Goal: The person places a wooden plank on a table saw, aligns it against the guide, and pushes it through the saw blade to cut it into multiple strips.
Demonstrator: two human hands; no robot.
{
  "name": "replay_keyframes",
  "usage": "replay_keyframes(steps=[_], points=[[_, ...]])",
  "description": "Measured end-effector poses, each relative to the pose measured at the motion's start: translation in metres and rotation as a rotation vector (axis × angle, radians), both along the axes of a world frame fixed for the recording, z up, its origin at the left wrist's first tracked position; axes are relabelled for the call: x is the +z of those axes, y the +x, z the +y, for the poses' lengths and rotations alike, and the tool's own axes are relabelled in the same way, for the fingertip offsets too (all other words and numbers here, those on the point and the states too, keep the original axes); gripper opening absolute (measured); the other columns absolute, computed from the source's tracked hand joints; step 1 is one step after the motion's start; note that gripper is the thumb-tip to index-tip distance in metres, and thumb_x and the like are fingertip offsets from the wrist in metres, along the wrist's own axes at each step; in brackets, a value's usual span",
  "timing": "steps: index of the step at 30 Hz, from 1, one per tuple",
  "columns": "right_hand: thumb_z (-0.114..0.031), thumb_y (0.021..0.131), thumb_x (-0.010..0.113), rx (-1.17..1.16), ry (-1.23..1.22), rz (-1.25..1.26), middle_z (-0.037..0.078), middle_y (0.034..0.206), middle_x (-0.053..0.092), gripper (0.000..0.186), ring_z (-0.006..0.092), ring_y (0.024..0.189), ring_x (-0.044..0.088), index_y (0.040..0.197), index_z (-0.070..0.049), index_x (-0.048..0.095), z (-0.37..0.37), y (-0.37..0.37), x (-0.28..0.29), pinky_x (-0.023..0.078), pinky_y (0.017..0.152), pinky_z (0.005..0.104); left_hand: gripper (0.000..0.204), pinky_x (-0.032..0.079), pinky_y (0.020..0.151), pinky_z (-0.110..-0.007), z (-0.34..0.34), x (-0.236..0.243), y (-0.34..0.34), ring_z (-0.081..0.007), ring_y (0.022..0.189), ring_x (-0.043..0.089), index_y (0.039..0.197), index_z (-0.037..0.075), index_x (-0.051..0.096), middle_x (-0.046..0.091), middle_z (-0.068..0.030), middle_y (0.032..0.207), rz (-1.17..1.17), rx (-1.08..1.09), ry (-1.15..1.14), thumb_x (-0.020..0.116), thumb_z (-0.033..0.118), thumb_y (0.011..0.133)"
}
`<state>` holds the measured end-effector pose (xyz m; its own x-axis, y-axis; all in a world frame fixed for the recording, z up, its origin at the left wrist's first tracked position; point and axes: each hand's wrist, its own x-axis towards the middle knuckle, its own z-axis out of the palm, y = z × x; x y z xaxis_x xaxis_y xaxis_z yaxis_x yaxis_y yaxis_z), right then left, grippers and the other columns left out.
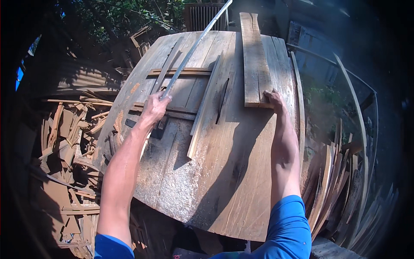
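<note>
My left hand (pixel 155 105) is closed around a long, thin, pale straight strip (pixel 196 44) that slants up past the table's far edge. Beneath it lie narrow wooden rails and crosspieces (pixel 179 71), with a dark flat piece (pixel 157 128) partly hidden by my forearm. My right hand (pixel 277 100) grips the near end of a thick, rough, cracked board (pixel 255 56), which stretches away from me at the right. Between the two hands, a dark saw blade (pixel 223 100) shows in the wooden tabletop (pixel 215 181) beside a long wooden rail (pixel 200 121). Pale sawdust covers the near left of the top.
Scrap wood (pixel 64 151) is heaped at the left. Long offcuts (pixel 327 181) lean along the right side, and a thin frame (pixel 332 60) stands beyond. A slatted wooden panel (pixel 202 17) and leafy plants (pixel 129 17) are behind the table.
</note>
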<state>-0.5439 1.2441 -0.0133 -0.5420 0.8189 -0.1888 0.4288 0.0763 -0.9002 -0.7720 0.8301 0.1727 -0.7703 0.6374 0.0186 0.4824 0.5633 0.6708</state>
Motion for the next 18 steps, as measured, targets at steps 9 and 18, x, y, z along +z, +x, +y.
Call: replay_keyframes(steps=[9,18], points=[[-0.012,0.093,0.06,0.135,-0.179,0.057,0.006,0.101,0.066,0.037,0.0117,0.086,0.062,0.129,-0.006,0.057,-0.057,0.219,0.03,0.052,0.072,0.0304,0.041,0.025,0.043,-0.018,-0.18,0.041,0.125,0.0005,0.051,0.032,0.137,0.005,0.05,0.038,0.0082,0.073,-0.373,0.094,0.235,0.051,0.027,0.103],[-0.027,0.08,0.074,-0.021,0.322,-0.386,0.025,0.106,0.066,0.063,0.0338,0.097,0.065,0.135,-0.002,0.055,-0.21,0.322,0.154,0.051,0.085,0.0406,0.046,0.046,0.062,-0.034,-0.331,0.055,0.36,-0.0182,0.069,0.055,0.121,-0.001,0.053,0.056,-0.0081,0.079,-0.048,0.386,0.15,0.068,0.032,0.093]])
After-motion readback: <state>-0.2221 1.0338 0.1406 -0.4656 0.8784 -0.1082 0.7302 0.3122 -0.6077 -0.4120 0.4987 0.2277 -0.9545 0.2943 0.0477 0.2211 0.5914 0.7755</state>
